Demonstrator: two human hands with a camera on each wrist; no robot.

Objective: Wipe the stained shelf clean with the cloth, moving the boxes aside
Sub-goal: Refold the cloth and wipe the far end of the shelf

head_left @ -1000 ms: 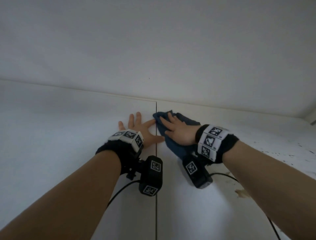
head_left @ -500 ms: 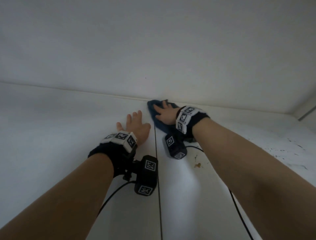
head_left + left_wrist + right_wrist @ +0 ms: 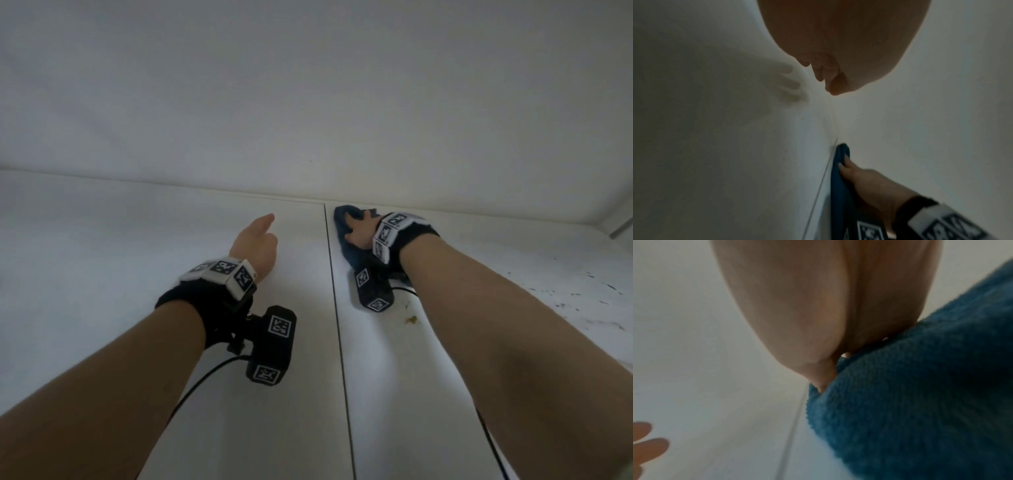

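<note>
The white shelf (image 3: 205,342) runs back to a white wall. My right hand (image 3: 359,221) lies flat on a dark blue cloth (image 3: 342,219), fingers spread, pressing it onto the shelf close to the back wall, just right of a seam (image 3: 334,308). The left wrist view shows the cloth (image 3: 840,175) under those fingers (image 3: 846,164). My left hand (image 3: 262,228) hovers left of the seam and holds nothing, its fingers (image 3: 828,78) loosely curled above their shadow. A brown stain (image 3: 411,320) sits behind the right wrist. No boxes are in view.
Dark specks (image 3: 589,291) are scattered over the right part of the shelf. A side wall edge (image 3: 620,226) closes the far right corner. Cables trail from both wrist cameras along the shelf towards me.
My right hand slid the cloth away from me to the back wall. My left hand came up off the shelf and its fingers went from flat to loosely curled.
</note>
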